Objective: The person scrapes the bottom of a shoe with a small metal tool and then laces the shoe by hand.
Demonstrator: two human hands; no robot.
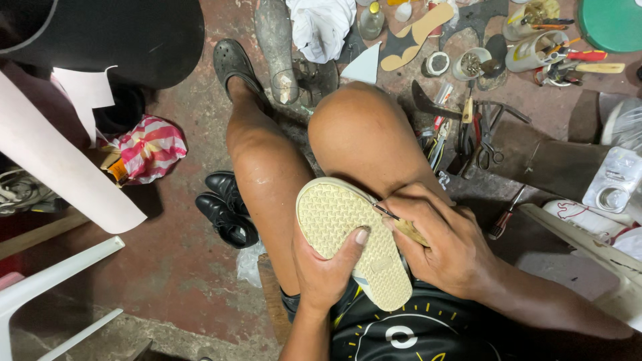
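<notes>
A person's left hand [328, 267] grips a pale shoe sole [351, 237], tread up, across the lap, thumb pressed on it; the right hand [445, 244] closes around a thin tool [400, 220], its handle mostly hidden, tip at the sole's edge. Beyond the knees, black shoes [227, 207], pliers and scissors [478, 137] litter the stained concrete floor [180, 261], details hard to read
</notes>
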